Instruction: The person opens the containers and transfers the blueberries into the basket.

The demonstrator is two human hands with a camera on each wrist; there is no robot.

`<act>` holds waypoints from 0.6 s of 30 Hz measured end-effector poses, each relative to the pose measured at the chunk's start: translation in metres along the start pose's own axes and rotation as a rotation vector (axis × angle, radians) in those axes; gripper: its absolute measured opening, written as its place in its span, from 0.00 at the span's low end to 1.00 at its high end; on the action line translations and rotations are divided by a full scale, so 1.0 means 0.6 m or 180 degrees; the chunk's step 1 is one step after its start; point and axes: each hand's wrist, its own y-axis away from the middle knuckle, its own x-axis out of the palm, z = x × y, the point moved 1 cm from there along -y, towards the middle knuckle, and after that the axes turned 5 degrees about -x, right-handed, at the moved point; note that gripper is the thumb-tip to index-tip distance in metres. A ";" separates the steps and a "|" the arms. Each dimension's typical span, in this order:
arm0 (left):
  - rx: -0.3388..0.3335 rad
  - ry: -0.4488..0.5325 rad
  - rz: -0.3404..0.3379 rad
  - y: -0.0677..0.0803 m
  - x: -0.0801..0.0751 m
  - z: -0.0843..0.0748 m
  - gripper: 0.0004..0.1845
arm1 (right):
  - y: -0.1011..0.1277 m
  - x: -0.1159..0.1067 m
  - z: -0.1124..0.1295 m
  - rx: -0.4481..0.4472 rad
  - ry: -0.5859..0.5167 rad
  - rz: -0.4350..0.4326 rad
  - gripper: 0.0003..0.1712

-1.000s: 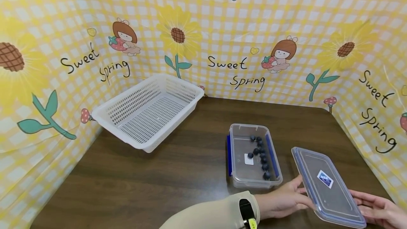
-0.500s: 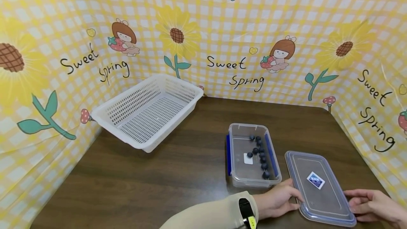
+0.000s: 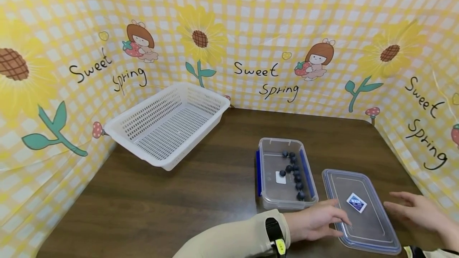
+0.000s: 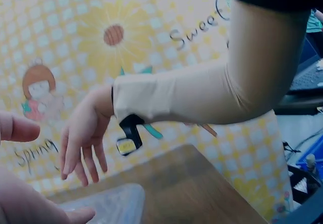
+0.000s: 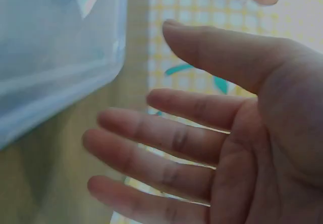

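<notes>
A clear rectangular lid (image 3: 362, 220) with a bluish rim and a diamond-shaped sticker lies flat at the right of the table in the head view. Over its left edge hovers my left hand (image 3: 317, 220), fingers loosely extended and holding nothing. My right hand (image 3: 419, 212) is just off the lid's right edge; the right wrist view shows its fingers (image 5: 166, 138) spread and the palm bare, apart from the lid (image 5: 60, 47). Left of the lid stands a clear container (image 3: 272, 158) with blue side clips. Several blueberries (image 3: 297, 179) lie inside, mostly along its right side.
A white perforated basket (image 3: 157, 162) sits at the back left of the brown table (image 3: 172, 206). Yellow checked cloth (image 3: 247, 23) with flower prints walls the table at the back and both sides.
The lid has gone from tilted in both hands to flat on the table. Both hands have let go of it; the right hand has drawn away from its edge and opened.
</notes>
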 end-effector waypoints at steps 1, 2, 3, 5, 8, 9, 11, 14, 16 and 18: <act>0.0029 -0.0033 0.0037 0.004 0.000 -0.006 0.43 | -0.002 -0.003 0.008 -0.0083 0.0036 -0.0061 0.40; 0.0060 -0.0051 0.0084 0.009 -0.001 -0.014 0.42 | -0.004 -0.004 0.017 -0.0143 0.0018 -0.0102 0.40; 0.0110 -0.0067 0.0149 0.013 -0.002 -0.022 0.42 | -0.005 -0.005 0.026 -0.0199 0.0022 -0.0152 0.40; 0.0235 -0.0034 0.0230 0.022 -0.009 -0.041 0.41 | -0.011 -0.004 0.046 -0.0318 -0.0050 -0.0233 0.39; 0.0386 0.0064 0.0358 0.034 -0.024 -0.076 0.40 | -0.018 0.005 0.072 -0.0522 -0.0155 -0.0362 0.38; 0.0417 0.0107 0.0394 0.037 -0.029 -0.088 0.40 | -0.021 0.009 0.079 -0.0585 -0.0203 -0.0405 0.38; 0.0468 0.0175 0.0443 0.044 -0.042 -0.111 0.38 | -0.031 0.019 0.092 -0.0752 -0.0432 -0.0451 0.37; 0.0543 0.0230 0.0486 0.052 -0.062 -0.141 0.37 | -0.049 0.038 0.105 -0.1014 -0.0972 -0.0484 0.34; 0.0626 0.0227 0.0459 0.055 -0.077 -0.156 0.36 | -0.062 0.051 0.110 -0.1200 -0.1397 -0.0463 0.29; 0.0720 0.0207 0.0405 0.055 -0.094 -0.170 0.35 | -0.073 0.063 0.114 -0.1415 -0.1855 -0.0381 0.27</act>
